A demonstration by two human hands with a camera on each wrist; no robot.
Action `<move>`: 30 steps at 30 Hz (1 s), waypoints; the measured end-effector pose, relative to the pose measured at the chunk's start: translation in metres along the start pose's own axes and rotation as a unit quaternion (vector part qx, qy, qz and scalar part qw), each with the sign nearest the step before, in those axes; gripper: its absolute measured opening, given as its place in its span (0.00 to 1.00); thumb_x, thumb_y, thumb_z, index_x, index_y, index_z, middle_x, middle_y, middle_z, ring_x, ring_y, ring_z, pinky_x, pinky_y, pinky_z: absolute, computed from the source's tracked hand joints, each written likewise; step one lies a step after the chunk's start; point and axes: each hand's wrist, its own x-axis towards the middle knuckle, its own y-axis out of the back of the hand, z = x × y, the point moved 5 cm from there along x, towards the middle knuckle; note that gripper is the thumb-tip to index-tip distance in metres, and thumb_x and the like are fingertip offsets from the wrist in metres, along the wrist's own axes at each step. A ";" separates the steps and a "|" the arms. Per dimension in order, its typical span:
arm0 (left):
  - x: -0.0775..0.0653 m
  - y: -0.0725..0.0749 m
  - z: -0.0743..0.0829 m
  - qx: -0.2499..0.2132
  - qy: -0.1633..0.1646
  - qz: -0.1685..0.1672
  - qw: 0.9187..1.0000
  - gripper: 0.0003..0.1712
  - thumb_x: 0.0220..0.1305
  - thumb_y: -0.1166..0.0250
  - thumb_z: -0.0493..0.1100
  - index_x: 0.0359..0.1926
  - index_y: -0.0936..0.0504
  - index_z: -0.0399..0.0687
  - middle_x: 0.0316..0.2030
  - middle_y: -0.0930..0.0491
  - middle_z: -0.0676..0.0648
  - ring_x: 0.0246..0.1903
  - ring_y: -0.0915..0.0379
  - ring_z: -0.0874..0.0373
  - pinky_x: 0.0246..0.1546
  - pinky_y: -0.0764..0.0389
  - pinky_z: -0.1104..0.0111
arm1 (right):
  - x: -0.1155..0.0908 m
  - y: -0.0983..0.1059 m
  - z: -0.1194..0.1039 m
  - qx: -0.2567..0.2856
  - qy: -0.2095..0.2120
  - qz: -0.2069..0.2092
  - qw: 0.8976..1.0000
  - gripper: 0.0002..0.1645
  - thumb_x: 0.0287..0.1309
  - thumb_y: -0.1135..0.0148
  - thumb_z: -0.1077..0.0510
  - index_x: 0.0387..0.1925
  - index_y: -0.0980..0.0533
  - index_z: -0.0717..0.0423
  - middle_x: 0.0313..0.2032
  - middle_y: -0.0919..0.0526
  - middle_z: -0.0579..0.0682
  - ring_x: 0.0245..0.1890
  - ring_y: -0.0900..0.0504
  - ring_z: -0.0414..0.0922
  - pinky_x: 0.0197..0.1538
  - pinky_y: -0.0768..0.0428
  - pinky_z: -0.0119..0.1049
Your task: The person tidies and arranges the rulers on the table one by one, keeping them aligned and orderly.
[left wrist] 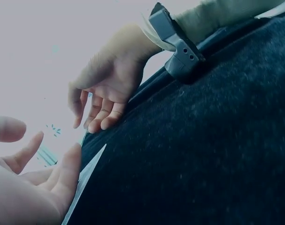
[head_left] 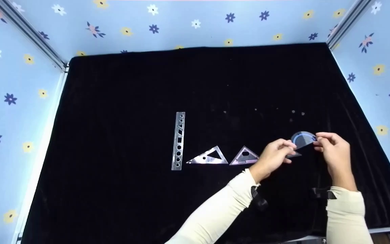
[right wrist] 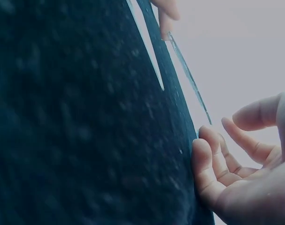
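Observation:
A clear protractor (head_left: 304, 139) with a blue arc is tilted between the two hands, over the right part of the black cloth. My left hand (head_left: 275, 156) pinches its left end with the fingertips. At the opposite end, the fingertips of my right hand (head_left: 335, 156) hold its corner. The right wrist view shows the protractor (right wrist: 191, 77) edge-on, raised off the cloth. Below it, a clear pointed piece (head_left: 295, 154) lies on the cloth, partly hidden by the left hand; the left wrist view shows the tip of this clear piece (left wrist: 88, 176) too.
To the left lie a pinkish set square (head_left: 238, 159), partly behind the left hand, a longer clear set square (head_left: 198, 159) and an upright stencil ruler (head_left: 174, 159) with cut-out shapes. Black cloth (head_left: 130, 101) covers the table. Flowered panels (head_left: 195, 34) enclose the back and sides.

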 end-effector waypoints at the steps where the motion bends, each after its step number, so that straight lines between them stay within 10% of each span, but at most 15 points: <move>1: 0.000 -0.002 -0.001 -0.019 0.007 -0.006 1.000 0.07 0.67 0.40 0.32 0.42 0.17 0.34 0.50 0.17 0.43 0.39 0.16 0.55 0.30 0.15 0.66 | 0.001 0.002 -0.001 0.001 -0.001 0.004 1.000 0.09 0.62 0.43 0.73 0.42 0.21 0.73 0.30 0.15 0.48 0.26 0.15 0.39 0.30 0.17 0.27; 17: 0.009 -0.012 -0.009 -0.098 0.070 -0.071 0.990 0.27 0.78 0.51 0.52 0.51 0.21 0.28 0.47 0.18 0.40 0.36 0.14 0.43 0.23 0.16 0.67 | 0.002 0.023 0.004 -0.018 -0.020 0.018 0.999 0.10 0.64 0.42 0.71 0.45 0.21 0.73 0.30 0.14 0.46 0.27 0.15 0.38 0.31 0.17 0.26; 30: 0.009 -0.025 -0.010 -0.038 0.082 -0.069 0.993 0.24 0.78 0.51 0.50 0.48 0.20 0.32 0.43 0.16 0.40 0.33 0.14 0.45 0.22 0.15 0.64 | -0.003 0.034 0.002 -0.211 -0.006 0.035 0.977 0.16 0.69 0.45 0.61 0.51 0.22 0.70 0.30 0.17 0.32 0.29 0.17 0.32 0.31 0.18 0.24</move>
